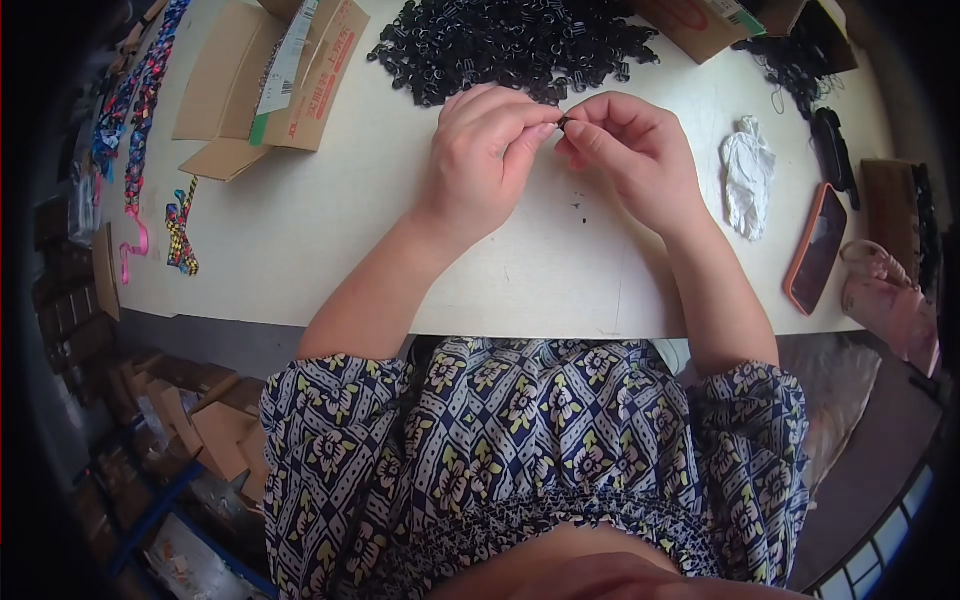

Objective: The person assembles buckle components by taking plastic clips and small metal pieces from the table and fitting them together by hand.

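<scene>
My left hand [490, 160] and my right hand [635, 150] meet above the table, fingertips almost touching. Between them is a small black piece [563, 124], pinched by thumb and forefinger on both sides. Most of it is hidden by the fingers, so its exact kind does not show. Just beyond my hands lies a wide pile of small black clips [500, 45], some with ring-like or hooked shapes. A few tiny dark bits [580, 212] lie on the tabletop below my right hand.
An open cardboard box [315, 85] stands at the back left, another carton [695, 25] at the back right. Patterned straps [140, 120] hang at the left. A crumpled white wrapper [747, 180] and an orange-edged phone [816, 248] lie on the pale table [400, 285].
</scene>
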{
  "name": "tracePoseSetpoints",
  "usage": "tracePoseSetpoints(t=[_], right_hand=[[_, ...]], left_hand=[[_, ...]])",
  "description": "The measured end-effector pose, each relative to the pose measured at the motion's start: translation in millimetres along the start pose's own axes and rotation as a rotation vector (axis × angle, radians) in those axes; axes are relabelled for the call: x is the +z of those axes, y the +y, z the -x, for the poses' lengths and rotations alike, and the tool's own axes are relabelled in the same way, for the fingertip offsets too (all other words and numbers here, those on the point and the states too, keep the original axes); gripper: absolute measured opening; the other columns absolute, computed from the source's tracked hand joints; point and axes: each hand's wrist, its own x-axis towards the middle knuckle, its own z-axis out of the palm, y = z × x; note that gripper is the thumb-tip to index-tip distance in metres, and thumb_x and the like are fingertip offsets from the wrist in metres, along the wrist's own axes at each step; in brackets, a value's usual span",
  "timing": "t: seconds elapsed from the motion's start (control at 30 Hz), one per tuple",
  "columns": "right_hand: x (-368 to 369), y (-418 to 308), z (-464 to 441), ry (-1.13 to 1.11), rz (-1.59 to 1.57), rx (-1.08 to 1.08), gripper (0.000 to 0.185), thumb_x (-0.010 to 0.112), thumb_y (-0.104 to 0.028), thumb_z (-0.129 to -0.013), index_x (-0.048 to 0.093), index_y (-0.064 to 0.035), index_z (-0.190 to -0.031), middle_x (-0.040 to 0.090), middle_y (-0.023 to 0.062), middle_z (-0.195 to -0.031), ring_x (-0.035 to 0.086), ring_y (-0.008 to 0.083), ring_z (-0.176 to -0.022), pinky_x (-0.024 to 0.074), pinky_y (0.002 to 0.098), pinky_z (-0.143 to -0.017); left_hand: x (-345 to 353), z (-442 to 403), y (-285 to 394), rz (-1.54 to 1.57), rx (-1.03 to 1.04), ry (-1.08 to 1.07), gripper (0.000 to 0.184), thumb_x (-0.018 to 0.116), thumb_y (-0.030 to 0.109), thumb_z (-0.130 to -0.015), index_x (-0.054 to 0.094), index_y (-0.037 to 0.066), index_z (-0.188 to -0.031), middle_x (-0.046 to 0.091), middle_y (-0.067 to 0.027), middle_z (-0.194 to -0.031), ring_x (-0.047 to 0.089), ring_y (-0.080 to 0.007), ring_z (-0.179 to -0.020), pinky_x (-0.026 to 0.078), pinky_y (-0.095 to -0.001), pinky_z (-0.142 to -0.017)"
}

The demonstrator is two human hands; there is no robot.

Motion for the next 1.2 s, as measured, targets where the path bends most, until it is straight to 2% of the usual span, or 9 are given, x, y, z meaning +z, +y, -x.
tracePoseSetpoints(t=[0.37,0.47,0.57,0.67,0.73,0.93,1.03,1.13,1.2], right_hand=[[1.9,2.1,0.2,0.026,0.066,-0.004,0.013,0.064,-0.011,-0.091,0.064,0.0018,-0.092,0.064,0.0012,-0.078,0.059,0.0058,-0.07,0.0483,0.0198,-0.063],[0.5,-1.2,0.7,-0.014,0.1,0.067,0.013,0.063,-0.01,-0.093,0.063,0.0027,-0.099,0.065,0.0034,-0.087,0.06,0.0081,-0.077,0.0505,0.0221,-0.07],[1.4,-0.2,1.3,-0.016,0.117,0.056,0.013,0.064,-0.009,-0.093,0.063,0.0023,-0.099,0.065,0.0026,-0.086,0.06,0.0075,-0.076,0.0504,0.0219,-0.07],[3.6,1.5,1.3,0.017,0.171,-0.028,0.011,0.066,-0.009,-0.089,0.064,0.0019,-0.091,0.063,0.0003,-0.076,0.056,0.0043,-0.068,0.0468,0.0198,-0.06],[3.9,1.2,1.8,0.024,0.218,-0.047,0.011,0.068,-0.008,-0.088,0.064,0.0021,-0.091,0.063,0.0002,-0.077,0.056,0.0041,-0.069,0.047,0.0199,-0.061],[5.4,0.5,3.0,0.03,0.259,-0.067,0.012,0.07,-0.007,-0.087,0.066,0.0027,-0.092,0.064,0.0005,-0.078,0.056,0.0042,-0.07,0.0479,0.0205,-0.062],[5.8,0.7,2.6,0.051,0.276,-0.088,0.013,0.07,-0.007,-0.087,0.067,0.0028,-0.094,0.065,0.001,-0.079,0.057,0.0047,-0.071,0.0486,0.0209,-0.063],[5.0,3.4,1.4,0.094,0.324,-0.142,0.015,0.07,-0.008,-0.087,0.068,0.0025,-0.098,0.067,0.0029,-0.082,0.059,0.0067,-0.073,0.0503,0.0223,-0.065],[3.6,5.8,0.3,0.118,0.33,-0.168,0.017,0.069,-0.008,-0.087,0.068,0.0024,-0.101,0.069,0.0045,-0.085,0.062,0.0087,-0.075,0.0517,0.0236,-0.067]], left_hand=[[-3.4,-2.1,2.4,-0.149,0.069,-0.049,0.008,0.066,0.002,-0.083,0.068,0.002,-0.09,0.066,-0.0096,-0.085,0.061,-0.027,-0.081,0.047,-0.0362,-0.078],[-1.9,-1.4,2.6,-0.144,0.053,-0.063,0.006,0.062,0.0,-0.085,0.065,0.001,-0.091,0.065,-0.0101,-0.085,0.061,-0.0276,-0.081,0.047,-0.0369,-0.078],[-1.2,-1.5,3.0,-0.124,0.014,-0.086,0.006,0.058,-0.001,-0.087,0.063,-0.001,-0.091,0.064,-0.0112,-0.085,0.061,-0.0281,-0.081,0.047,-0.0366,-0.076],[0.2,-0.5,4.7,-0.071,-0.049,-0.086,0.007,0.056,-0.001,-0.089,0.062,-0.001,-0.091,0.063,-0.0123,-0.085,0.06,-0.0282,-0.08,0.048,-0.0353,-0.074],[0.0,-0.4,5.4,-0.051,-0.081,-0.096,0.008,0.055,-0.002,-0.089,0.062,-0.002,-0.091,0.062,-0.0129,-0.085,0.06,-0.028,-0.08,0.048,-0.0342,-0.072],[-0.7,0.9,8.0,-0.021,-0.156,-0.091,0.008,0.055,0.0,-0.09,0.063,-0.002,-0.091,0.063,-0.0131,-0.085,0.061,-0.0261,-0.078,0.048,-0.0328,-0.07],[-0.6,0.4,6.1,0.022,-0.177,-0.087,0.008,0.056,0.002,-0.087,0.063,0.0,-0.092,0.063,-0.0133,-0.085,0.059,-0.0314,-0.083,0.048,-0.0387,-0.075],[-1.3,-0.7,1.1,-0.004,-0.087,-0.059,0.01,0.06,0.001,-0.089,0.065,-0.002,-0.097,0.065,-0.0115,-0.089,0.063,-0.0231,-0.082,0.05,-0.0311,-0.075],[-0.1,-1.8,5.2,0.058,-0.099,-0.042,0.011,0.062,0.001,-0.085,0.065,-0.001,-0.096,0.065,-0.0114,-0.086,0.061,-0.0265,-0.082,0.049,-0.0347,-0.076]])
